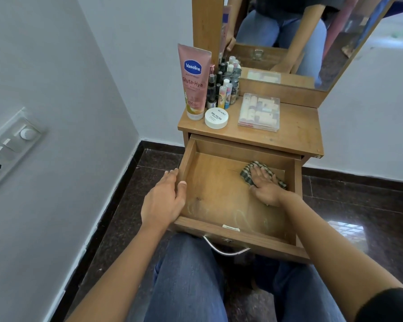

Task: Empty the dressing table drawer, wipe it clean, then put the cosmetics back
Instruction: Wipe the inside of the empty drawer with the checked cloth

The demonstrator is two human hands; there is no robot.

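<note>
The right hand [264,184] lies flat with straight fingers and presses one dark checked cloth [246,173] on the floor of the pulled-out wooden drawer [254,238], near its far right corner. The left hand [165,201] holds the drawer's left wall, thumb on the rim and fingers outside. Beyond both hands, the table [298,133] carries one pink lotion tube [193,82], one round white jar [216,118], one clear plastic box of lipsticks [260,112] and a tight group of small bottles [223,87], too crowded to count.
</note>
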